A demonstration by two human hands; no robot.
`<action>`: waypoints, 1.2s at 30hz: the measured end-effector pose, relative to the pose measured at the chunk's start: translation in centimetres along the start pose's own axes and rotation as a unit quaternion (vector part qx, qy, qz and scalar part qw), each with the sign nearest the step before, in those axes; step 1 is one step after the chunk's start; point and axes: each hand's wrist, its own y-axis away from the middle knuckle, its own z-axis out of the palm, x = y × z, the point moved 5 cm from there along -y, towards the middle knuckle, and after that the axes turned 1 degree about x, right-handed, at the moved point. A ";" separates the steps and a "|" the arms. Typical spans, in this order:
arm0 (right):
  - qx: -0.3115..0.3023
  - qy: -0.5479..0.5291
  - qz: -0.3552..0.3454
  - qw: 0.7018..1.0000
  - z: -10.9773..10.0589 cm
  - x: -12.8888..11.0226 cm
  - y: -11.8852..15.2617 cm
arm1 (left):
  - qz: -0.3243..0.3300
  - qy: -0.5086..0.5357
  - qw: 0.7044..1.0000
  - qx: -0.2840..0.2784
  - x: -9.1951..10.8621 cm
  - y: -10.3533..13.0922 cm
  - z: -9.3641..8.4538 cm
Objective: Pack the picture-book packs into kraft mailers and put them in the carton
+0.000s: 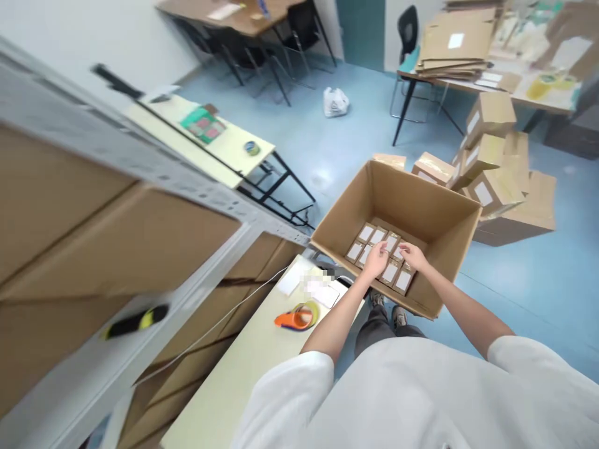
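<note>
A large open cardboard box (421, 193) stands in front of me. On its floor, at the left and middle, several small brown boxes (354, 251) with white labels are packed in rows. Both my hands reach inside, just over these small boxes. My left hand (375, 259) has its fingers bent together over the middle of the rows. Close to its right, my right hand (413, 255) has thumb and fingers drawn together in a pinch. Whatever lies between the fingertips of either hand is too small to make out.
An orange tape dispenser (294, 320) and papers lie on the pale table (248, 362) at my left. Shelving (253, 231) with cartons rises beyond it. Several taped cartons (491, 181) are stacked behind the box at right. A white plastic bag (335, 102) sits on the floor.
</note>
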 end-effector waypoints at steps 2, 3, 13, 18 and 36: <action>-0.008 -0.005 -0.041 0.999 0.3 -3.0 1.3 | 0.000 0.002 0.999 0.045 0.8 3.6 -2.7; -0.015 -0.005 -0.061 0.998 0.6 -4.7 1.9 | -0.004 0.004 0.998 0.067 1.0 5.4 -3.9; -0.177 0.106 -0.259 0.944 11.6 -20.4 11.3 | -0.059 0.066 0.956 0.279 -2.8 23.2 -15.9; -0.281 0.220 -0.296 0.886 22.1 -22.4 18.6 | -0.100 0.080 0.933 0.336 -7.6 31.8 -20.9; -0.264 0.448 -0.403 0.753 35.3 -21.5 25.3 | -0.186 0.114 0.867 0.447 -16.2 49.8 -29.2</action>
